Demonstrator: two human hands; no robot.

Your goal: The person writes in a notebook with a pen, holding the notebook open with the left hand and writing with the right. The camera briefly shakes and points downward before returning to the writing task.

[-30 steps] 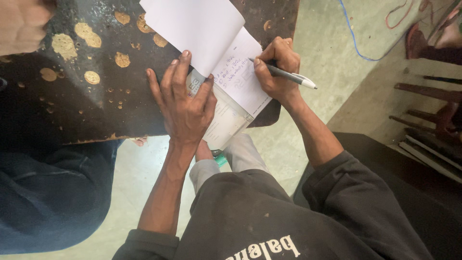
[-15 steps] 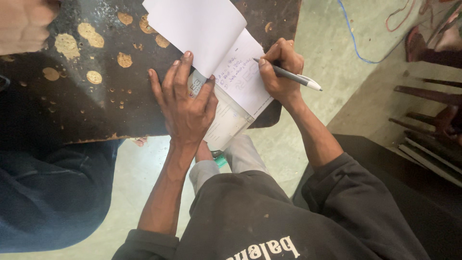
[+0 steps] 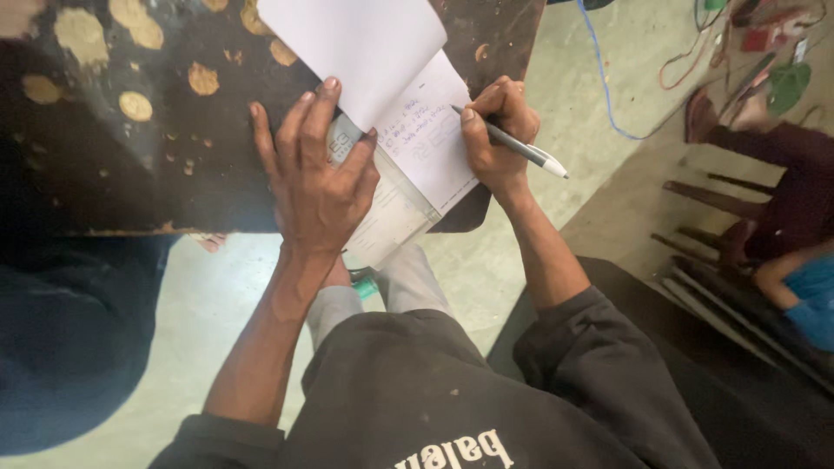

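A white notebook (image 3: 426, 152) lies open on a dark table (image 3: 130, 165) with worn golden patches. One blank page (image 3: 356, 48) is folded up and back. My left hand (image 3: 313, 178) lies flat on the notebook's lower left part, fingers spread, pressing it down. My right hand (image 3: 497, 139) grips a grey and white pen (image 3: 512, 146), whose tip touches the handwritten page. The notebook's near corner overhangs the table's edge.
A dark-clothed person (image 3: 69, 339) is at the left by the table. Another person's red sleeve (image 3: 782, 174) and blue clothing (image 3: 804, 291) show at the right, near dark wooden slats (image 3: 721, 295). A blue cable (image 3: 604, 82) and small tools lie on the concrete floor.
The pen hand has shifted slightly along the page as it writes. My left hand stays pressed on the notebook. The view has drifted a little.
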